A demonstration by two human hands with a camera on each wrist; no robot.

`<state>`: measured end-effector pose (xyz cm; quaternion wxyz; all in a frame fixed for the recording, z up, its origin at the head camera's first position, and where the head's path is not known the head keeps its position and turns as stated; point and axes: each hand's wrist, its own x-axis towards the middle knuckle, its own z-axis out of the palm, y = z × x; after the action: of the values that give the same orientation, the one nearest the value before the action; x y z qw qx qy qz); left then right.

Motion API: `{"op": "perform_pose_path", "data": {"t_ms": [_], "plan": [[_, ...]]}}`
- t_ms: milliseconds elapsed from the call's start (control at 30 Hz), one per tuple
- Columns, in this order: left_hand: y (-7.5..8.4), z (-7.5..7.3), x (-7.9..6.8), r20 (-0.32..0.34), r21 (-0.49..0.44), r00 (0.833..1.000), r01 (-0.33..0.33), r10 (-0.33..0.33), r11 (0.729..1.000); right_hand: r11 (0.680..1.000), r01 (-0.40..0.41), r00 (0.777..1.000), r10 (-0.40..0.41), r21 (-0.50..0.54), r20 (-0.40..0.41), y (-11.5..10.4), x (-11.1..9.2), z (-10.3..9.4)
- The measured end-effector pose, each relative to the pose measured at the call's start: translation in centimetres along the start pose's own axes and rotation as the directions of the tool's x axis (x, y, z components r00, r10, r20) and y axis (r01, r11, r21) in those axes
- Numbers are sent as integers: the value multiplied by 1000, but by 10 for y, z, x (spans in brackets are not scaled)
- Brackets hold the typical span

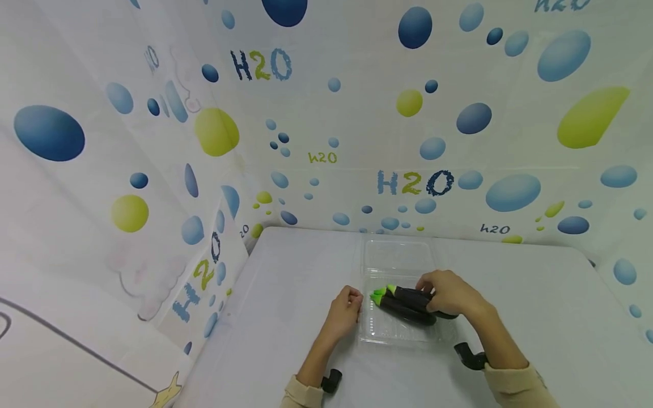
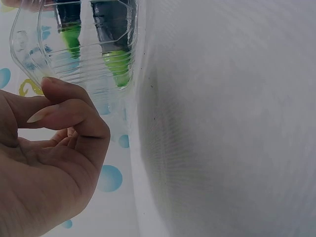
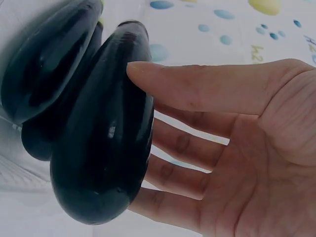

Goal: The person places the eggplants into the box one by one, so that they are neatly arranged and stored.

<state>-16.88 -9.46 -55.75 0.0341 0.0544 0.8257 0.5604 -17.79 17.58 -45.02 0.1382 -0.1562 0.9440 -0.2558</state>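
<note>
A clear plastic clamshell container (image 1: 377, 334) lies unfolded on the table, several glossy dark eggplants with green stem ends grouped in its near half. My right hand (image 1: 453, 293) grips one eggplant (image 3: 103, 133), thumb across its near side and fingers behind it. Two others show beside that one in the right wrist view: an eggplant (image 3: 49, 59) at the left and another partly hidden beneath. In the head view, the front eggplant (image 1: 405, 313) slants across the tray. At the container's left edge, my left hand (image 1: 344, 313) pinches the rim between thumb and curled index finger.
The container's lid half (image 1: 398, 255) lies flat toward the back of the white table (image 1: 291, 283). A patterned curtain (image 1: 357, 113) with blue and yellow dots rises behind the table and along the left. Dark wrist mounts (image 1: 470, 357) sit by both forearms.
</note>
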Motion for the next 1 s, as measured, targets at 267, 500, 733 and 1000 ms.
{"op": "perform_pose_path", "data": {"t_ms": [267, 500, 733, 1000], "plan": [[1, 1, 0, 3, -11, 1000, -8, 8, 1000, 999, 36, 999, -35, -13, 39, -6, 3, 8], [3, 0, 0, 9, -3, 1000, -6, 6, 1000, 997, 71, 996, -70, -20, 62, -11, 4, 17], [2, 0, 0, 6, 4, 1000, -2, 2, 1000, 996, 73, 995, -70, -42, 69, -18, 2, 19], [1, 0, 0, 5, -9, 1000, 0, 0, 1000, 997, 60, 997, -58, -47, 48, -21, 5, 26]]}}
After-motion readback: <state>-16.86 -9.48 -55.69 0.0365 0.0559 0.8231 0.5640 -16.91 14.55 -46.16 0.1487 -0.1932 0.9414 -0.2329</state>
